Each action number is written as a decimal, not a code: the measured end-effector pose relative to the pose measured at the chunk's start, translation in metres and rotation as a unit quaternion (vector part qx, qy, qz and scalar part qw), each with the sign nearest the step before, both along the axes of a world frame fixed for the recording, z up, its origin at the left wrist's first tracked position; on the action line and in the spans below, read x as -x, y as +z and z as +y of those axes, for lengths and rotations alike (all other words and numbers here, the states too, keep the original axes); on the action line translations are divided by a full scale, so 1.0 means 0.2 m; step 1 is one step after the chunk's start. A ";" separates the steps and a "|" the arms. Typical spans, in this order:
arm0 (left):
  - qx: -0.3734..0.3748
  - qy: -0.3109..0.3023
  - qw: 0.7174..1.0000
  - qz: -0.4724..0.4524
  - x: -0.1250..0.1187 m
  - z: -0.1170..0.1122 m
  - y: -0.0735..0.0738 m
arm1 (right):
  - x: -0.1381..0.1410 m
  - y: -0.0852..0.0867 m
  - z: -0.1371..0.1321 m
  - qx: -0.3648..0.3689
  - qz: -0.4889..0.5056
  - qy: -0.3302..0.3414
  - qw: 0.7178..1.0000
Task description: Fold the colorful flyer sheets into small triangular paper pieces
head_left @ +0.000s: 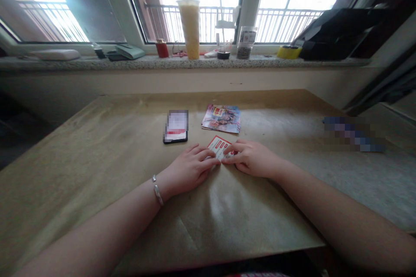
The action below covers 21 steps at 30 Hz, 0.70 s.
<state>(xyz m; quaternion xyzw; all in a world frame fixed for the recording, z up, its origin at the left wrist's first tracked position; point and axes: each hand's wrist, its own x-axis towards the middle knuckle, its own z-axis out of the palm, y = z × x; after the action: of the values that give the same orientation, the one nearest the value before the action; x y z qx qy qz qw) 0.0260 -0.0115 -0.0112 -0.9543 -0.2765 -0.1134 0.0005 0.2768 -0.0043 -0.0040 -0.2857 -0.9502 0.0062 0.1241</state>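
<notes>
A small card or folded paper, white with a red border and red printed blocks, lies on the table between my hands. My left hand rests palm down at its left side, fingers stretched out and tips touching it. From the right, my right hand reaches in with its fingers apart and slightly bent, the tips on the card's right part and near corner. Fingers of both hands cover parts of the card. Just beyond it lies a stack of colourful printed sheets. Left of that stack is a phone, its screen lit and blurred.
The brown table reaches to the wall under the window. A blurred bluish flat item lies at far right. On the stone sill stand a tall yellow drink cup, a red jar, yellow tape and a black bag.
</notes>
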 end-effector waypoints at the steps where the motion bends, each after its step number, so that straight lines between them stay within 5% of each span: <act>1: 0.000 -0.001 1.000 -0.001 0.00 0.00 0.00 | 0.00 0.00 0.00 -0.002 0.000 0.001 1.000; 21: -0.008 -0.007 1.000 -0.002 0.07 0.00 0.09 | 0.00 0.00 0.00 0.016 0.005 -0.002 1.000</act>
<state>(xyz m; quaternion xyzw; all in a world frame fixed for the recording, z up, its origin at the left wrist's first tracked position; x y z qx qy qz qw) 0.0110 -0.0106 0.0059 -0.9561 -0.2685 -0.1173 0.0071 0.2775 -0.0044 -0.0030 -0.2898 -0.9487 0.0228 0.1241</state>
